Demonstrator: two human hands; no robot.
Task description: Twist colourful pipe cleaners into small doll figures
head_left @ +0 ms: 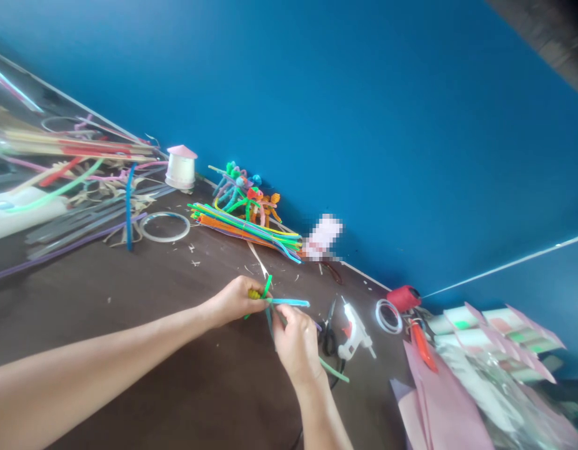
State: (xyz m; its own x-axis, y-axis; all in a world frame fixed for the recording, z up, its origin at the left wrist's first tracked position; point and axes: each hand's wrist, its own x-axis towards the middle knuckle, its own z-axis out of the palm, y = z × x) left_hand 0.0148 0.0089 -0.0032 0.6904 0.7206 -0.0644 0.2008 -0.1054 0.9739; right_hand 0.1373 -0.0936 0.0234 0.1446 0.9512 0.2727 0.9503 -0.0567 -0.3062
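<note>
My left hand [237,300] is closed around a small figure of pipe cleaners, with a yellow coiled part [254,294] and a green pipe cleaner [268,285] showing past the fingers. Close against it, my right hand [295,337] pinches a light blue pipe cleaner [291,302], whose straight end points right. The two hands meet over the dark table [176,375], and the fingers hide where the pieces join. From behind the right hand a pale green pipe cleaner [335,370] sticks out.
A pipe cleaner bundle [246,228] and finished pipe cleaner figures [246,190] lie by the blue wall. Scissors [329,331] and a white glue gun [355,331] sit right of my hands. Pink sheets [438,394] lie far right; a white cup with a pink cone [180,169] stands left.
</note>
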